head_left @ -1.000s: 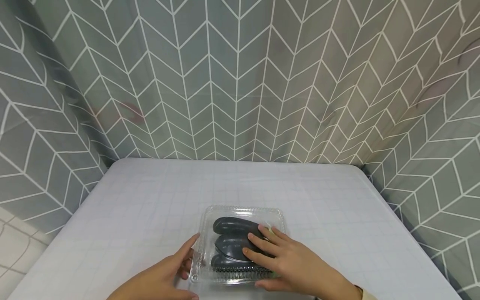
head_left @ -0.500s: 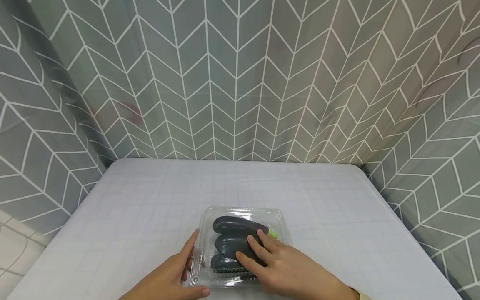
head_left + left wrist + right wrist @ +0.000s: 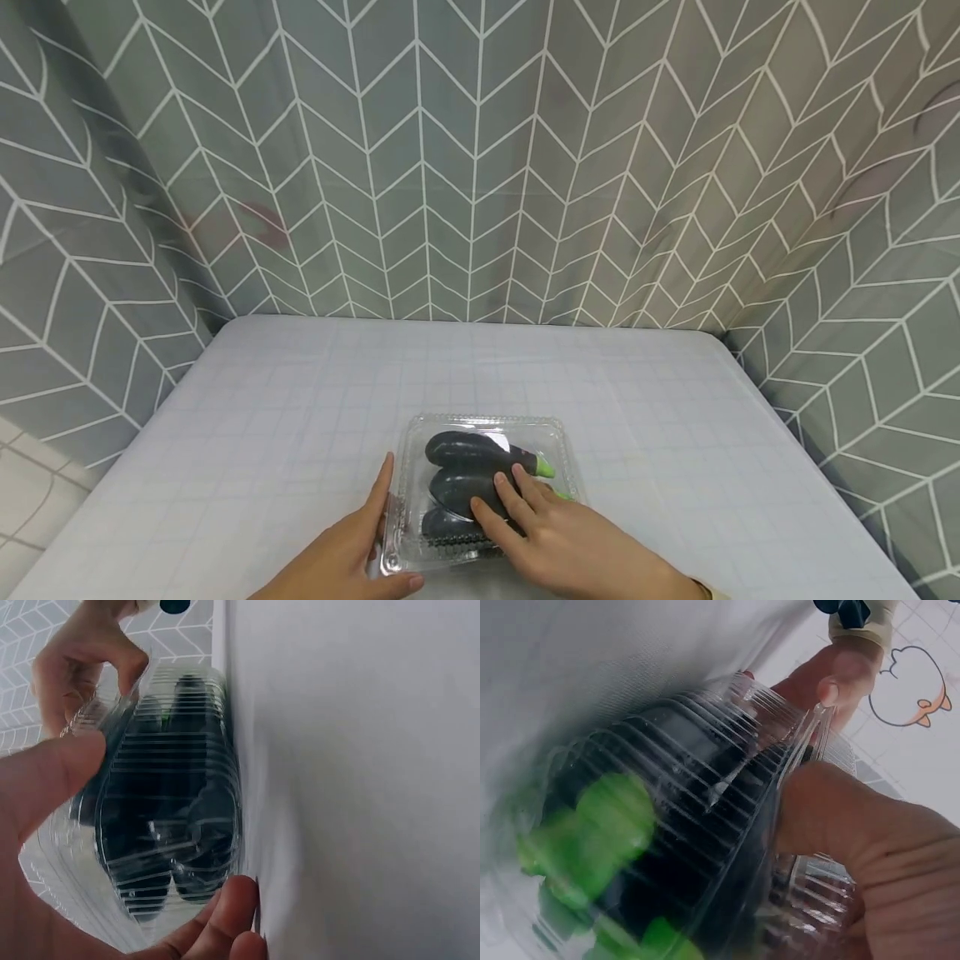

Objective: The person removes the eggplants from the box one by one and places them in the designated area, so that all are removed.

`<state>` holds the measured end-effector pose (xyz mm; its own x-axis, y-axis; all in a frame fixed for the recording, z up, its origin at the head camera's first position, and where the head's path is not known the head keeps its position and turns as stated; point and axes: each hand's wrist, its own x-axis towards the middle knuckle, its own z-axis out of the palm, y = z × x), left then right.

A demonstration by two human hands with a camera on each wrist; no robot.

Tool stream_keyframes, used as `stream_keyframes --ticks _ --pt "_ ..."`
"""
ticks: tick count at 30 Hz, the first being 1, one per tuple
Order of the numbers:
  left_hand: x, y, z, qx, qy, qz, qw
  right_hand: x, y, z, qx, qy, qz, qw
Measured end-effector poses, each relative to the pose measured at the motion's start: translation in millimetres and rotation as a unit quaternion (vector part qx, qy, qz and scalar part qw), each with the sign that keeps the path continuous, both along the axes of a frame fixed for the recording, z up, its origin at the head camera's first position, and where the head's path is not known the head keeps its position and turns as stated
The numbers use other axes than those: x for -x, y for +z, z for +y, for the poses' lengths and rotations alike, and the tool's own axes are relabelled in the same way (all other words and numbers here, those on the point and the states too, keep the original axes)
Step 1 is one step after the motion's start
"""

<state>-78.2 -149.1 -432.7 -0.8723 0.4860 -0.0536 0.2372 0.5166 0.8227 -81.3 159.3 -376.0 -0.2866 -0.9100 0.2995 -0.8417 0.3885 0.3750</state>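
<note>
A clear plastic clamshell box stands near the front of the table, holding several dark eggplants with green stem ends. Its lid lies over them; I cannot tell whether the rim is latched. My left hand lies along the left side, forefinger extended; in the left wrist view its thumb is beside the rim and its fingers are low by the base. Flat across the lid, my right hand has its fingers spread. The right thumb presses near the front rim in the right wrist view.
The white-covered table extends behind and to both sides of the box. A grey curtain with white chevron lines hangs beyond its far edge and along both sides. Floor tiles show at the left.
My right hand has shifted slightly left and forward over the lid, uncovering green stem ends. My left hand has moved a little right, its thumb closer to the box's front edge.
</note>
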Motion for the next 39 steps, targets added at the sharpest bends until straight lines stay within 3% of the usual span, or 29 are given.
stream_keyframes --ticks 7,11,20,30,39 --pt "1.9 -2.6 3 -0.050 0.001 -0.040 0.9979 2.7 6.4 1 0.006 0.004 -0.013 1.000" --pt "0.9 -2.1 4 -0.057 0.013 -0.053 0.9969 3.2 5.7 0 0.004 0.003 -0.014 1.000" --pt "-2.9 -2.7 7 -0.020 0.029 0.000 0.9994 9.9 9.5 1 0.056 0.025 -0.054 0.997" --pt "-6.3 -1.3 7 -0.003 0.029 0.000 0.9996 20.9 14.0 2 0.126 0.069 -0.099 0.985" --pt "-4.9 -6.7 3 -0.004 0.005 -0.012 0.9999 28.6 16.5 6 0.166 0.084 -0.145 0.972"
